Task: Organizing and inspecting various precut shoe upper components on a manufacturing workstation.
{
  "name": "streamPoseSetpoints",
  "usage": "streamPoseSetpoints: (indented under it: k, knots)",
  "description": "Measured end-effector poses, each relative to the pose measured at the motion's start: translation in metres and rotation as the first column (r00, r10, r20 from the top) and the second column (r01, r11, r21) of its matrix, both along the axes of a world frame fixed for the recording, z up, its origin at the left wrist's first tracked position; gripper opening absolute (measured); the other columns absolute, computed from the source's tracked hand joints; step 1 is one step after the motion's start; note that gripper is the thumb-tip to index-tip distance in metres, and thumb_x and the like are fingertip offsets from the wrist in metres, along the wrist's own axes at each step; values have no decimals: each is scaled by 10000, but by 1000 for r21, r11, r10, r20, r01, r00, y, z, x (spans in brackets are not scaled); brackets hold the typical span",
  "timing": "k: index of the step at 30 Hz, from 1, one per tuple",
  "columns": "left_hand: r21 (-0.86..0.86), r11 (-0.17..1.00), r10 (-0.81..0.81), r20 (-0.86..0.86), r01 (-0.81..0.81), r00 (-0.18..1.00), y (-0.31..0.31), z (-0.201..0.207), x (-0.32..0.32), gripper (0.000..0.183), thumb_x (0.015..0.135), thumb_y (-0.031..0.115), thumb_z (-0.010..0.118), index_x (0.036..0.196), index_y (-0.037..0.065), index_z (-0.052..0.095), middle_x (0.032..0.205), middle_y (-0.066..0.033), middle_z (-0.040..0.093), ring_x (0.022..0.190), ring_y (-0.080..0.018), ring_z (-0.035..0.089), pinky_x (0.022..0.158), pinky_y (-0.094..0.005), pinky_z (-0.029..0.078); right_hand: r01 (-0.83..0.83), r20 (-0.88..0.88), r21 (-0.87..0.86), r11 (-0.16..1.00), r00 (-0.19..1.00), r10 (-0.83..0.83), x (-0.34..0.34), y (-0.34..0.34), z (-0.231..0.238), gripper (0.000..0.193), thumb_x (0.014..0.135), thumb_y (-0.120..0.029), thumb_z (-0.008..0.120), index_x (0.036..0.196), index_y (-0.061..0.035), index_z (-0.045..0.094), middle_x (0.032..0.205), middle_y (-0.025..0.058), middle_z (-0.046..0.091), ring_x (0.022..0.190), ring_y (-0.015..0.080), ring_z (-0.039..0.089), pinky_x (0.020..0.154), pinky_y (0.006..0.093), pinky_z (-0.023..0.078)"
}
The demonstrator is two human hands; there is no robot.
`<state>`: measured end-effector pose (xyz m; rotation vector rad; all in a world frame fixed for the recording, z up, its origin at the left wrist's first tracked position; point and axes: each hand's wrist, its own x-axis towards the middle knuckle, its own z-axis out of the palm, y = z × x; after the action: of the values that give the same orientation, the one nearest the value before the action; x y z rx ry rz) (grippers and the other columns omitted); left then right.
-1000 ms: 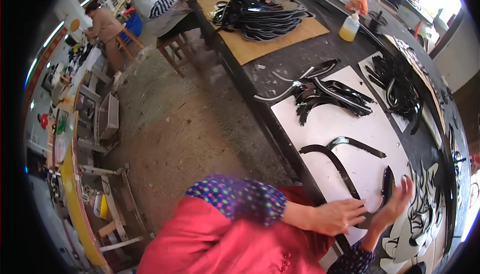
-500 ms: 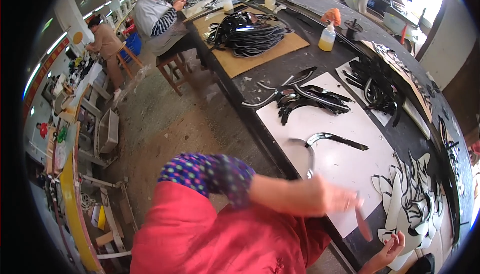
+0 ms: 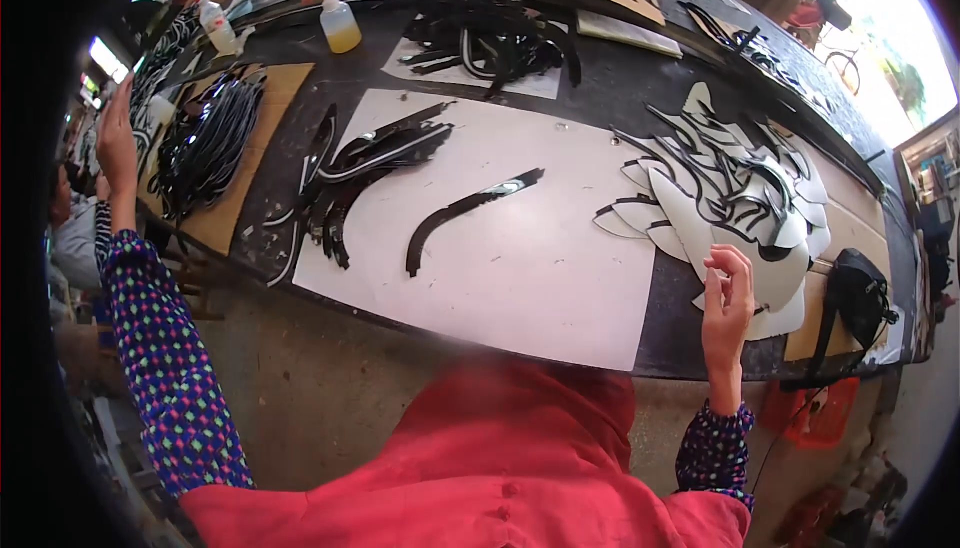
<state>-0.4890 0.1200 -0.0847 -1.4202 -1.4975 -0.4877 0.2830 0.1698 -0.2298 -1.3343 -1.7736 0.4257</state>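
Note:
My left hand [image 3: 117,143] is raised at the far left, fingers stretched upward and together, nothing seen in it. Close to it lies a bundle of black, glossy curved strips [image 3: 208,153] on brown cardboard. My right hand [image 3: 728,310] hovers at the near edge of a pile of white, black-edged flat pieces [image 3: 745,193], its fingers loosely bent and apparently holding nothing. Between the hands a white board [image 3: 540,288] lies on the dark table. One black curved strip [image 3: 450,210] rests alone on it, and a heap of similar strips [image 3: 375,158] covers its left end.
Behind the board are more black strips [image 3: 480,43] on a white sheet and a bottle of yellow liquid [image 3: 341,28] topped with orange cloth. A white bottle [image 3: 216,28] stands at back left. A black bag [image 3: 855,298] sits at right, above a red crate [image 3: 815,413]. Another person is partly visible at left.
The view has turned to the right. My left hand has swung from the board's right end to the far left. The thin curved strip near it and a blurred reddish thing no longer show there.

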Motion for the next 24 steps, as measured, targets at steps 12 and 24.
streamPoseSetpoints:
  k: [12, 24]
  knots:
    - [-199, 980, 90, 566, 30, 820, 5, -132, 112, 437, 942, 24, 420, 1350, 151, 509, 1376, -36, 515, 1285, -189, 463, 1040, -300, 363, 353, 451, 293, 889, 769, -453, 124, 48, 14, 240, 907, -50, 538, 1144, -7, 531, 1207, 171, 550, 1138, 343, 516, 971, 401, 403]
    - [-450, 636, -296, 607, 627, 737, 8, -157, 441, 269, 861, 58, 610, 1121, 91, 670, 1275, -79, 587, 1240, -230, 503, 1053, -409, 303, 135, 447, 244, 960, 863, -235, 111, 72, 23, 269, 853, -44, 595, 1116, -18, 547, 1215, 165, 554, 1153, 347, 509, 978, 411, 394]
